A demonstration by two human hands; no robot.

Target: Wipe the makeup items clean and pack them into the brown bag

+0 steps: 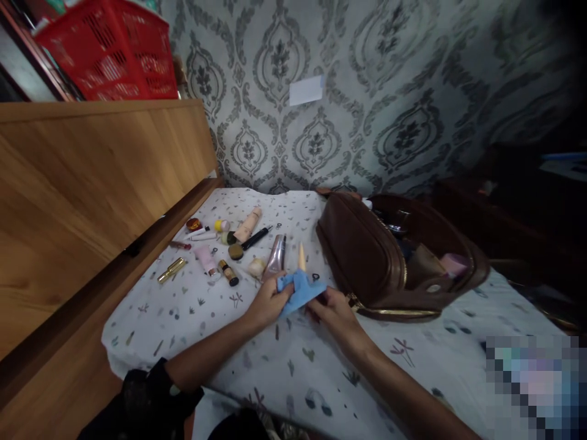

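Note:
Both my hands are at a small blue cloth (300, 292) above the patterned sheet. My left hand (270, 300) pinches its left side, and my right hand (334, 308) grips its right corner. A pointed beige item (301, 256) sticks up from behind the cloth; its lower part is hidden, so I cannot tell whether it is held. Just beyond my left hand lies a metallic pinkish tube (276, 253). Close to my right hand stands an open brown leather bag (367, 256) with a gold zip, holding a pink item (453, 264) and other things.
Several cosmetics lie left of my hands, including a pink tube (206, 260), a gold lipstick-like tube (172, 270), a small dark bottle (228, 273) and a peach tube (248, 225). A wooden panel (110, 183) borders the left side, with a red basket (110, 52) above. Patterned wall behind.

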